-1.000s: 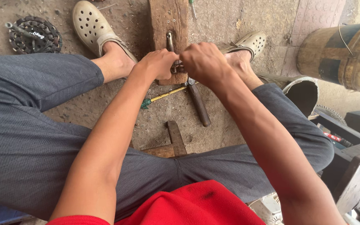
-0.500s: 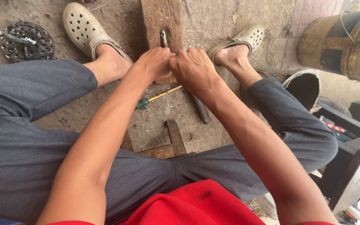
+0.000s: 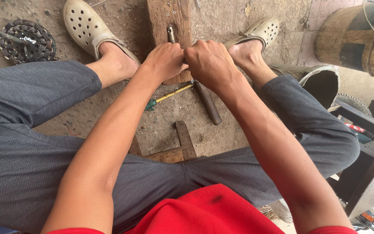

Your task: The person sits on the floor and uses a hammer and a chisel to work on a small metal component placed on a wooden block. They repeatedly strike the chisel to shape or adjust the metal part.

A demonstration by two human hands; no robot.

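Your left hand and right hand are pressing knuckle to knuckle, both curled tight over a small metal piece lying on the wooden block between your feet; most of that piece is hiding under your fingers. A hammer is lying just below, its head tucked behind your right wrist

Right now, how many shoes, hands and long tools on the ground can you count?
Shoes: 2 (left clog, right clog)
Hands: 2 (left hand, right hand)
Long tools: 2 (screwdriver, hammer handle)
Total: 6
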